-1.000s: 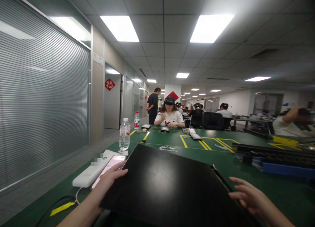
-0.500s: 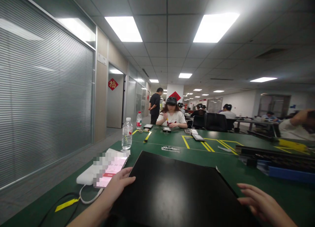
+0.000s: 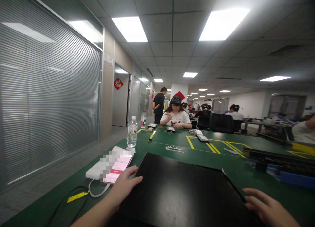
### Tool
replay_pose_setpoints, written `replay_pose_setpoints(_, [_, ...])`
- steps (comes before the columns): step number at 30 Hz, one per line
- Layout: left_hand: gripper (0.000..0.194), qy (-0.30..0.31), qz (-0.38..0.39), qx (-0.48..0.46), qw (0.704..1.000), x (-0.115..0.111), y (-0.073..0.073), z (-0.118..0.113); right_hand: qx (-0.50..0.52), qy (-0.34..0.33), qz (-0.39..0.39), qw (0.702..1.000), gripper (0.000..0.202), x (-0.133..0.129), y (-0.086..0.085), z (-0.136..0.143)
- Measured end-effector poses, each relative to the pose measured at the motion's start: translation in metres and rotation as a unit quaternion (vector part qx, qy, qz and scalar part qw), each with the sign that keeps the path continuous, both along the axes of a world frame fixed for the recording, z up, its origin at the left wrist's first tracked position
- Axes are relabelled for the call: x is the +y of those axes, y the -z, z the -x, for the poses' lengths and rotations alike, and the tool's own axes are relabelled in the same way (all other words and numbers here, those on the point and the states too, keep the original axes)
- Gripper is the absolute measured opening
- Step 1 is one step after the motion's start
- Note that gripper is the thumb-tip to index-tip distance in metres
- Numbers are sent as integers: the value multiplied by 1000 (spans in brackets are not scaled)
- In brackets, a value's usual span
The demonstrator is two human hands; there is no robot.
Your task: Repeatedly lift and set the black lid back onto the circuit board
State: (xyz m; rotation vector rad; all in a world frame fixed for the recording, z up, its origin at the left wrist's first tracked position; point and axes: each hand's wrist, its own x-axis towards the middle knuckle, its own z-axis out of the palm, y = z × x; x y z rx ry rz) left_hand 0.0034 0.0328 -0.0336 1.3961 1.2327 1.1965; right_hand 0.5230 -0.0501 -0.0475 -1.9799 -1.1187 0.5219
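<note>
- My left hand [image 3: 125,184] lies at the left edge of a flat, glossy black rectangular panel [image 3: 187,187], the thumb over the rim and set apart from the fingers; I cannot tell how firmly it grips.
- My right hand [image 3: 268,204] is at the panel's right edge, fingers loosely spread and slightly curled; whether the fingertips touch the edge, I cannot make out.
- The panel is between my hands, in front of me, over the near part of a green tabletop [image 3: 147,146] marked with yellow tape [image 3: 190,142].
- Just beyond my left hand is a smartphone with a pinkish lit screen [image 3: 120,169], partly blurred out, against a white oblong block [image 3: 94,173].
- A white cable [image 3: 98,196] loops near my left forearm, next to a yellow tag [image 3: 76,197] on a black strap [image 3: 61,200].
- Behind the phone stands a clear plastic bottle [image 3: 132,135].
- Past the panel's far edge lies a little cluster of silvery pieces [image 3: 174,149].
- Off to my right sits a blue object [image 3: 297,180] beside long black parts [image 3: 268,158].
- Across from me, a co-worker in a white shirt [image 3: 180,118] is seated behind a small dark device [image 3: 171,129].
</note>
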Motion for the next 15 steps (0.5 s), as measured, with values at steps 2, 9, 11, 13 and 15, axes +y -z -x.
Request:
replay_pose_setpoints(2, [46, -19, -13, 23, 999, -3, -1, 0, -28, 0, 10, 1000, 74, -1, -3, 4])
replay_pose_setpoints(9, [51, -1, -6, 34, 999, -4, -2, -3, -70, -6, 24, 997, 67, -1, -5, 4])
replay_pose_setpoints(11, [56, -10, -5, 48, 999, -3, -1, -3, -79, -5, 19, 997, 67, -1, -4, 3])
replay_pose_setpoints(13, [55, -7, -15, 65, 998, -1, 2, -3, -84, -6, 12, 996, 64, -2, -4, 3])
replay_pose_setpoints(15, [49, 15, -31, 86, 996, 1, 5, -2, -84, -8, 16, 996, 63, -3, -5, 4])
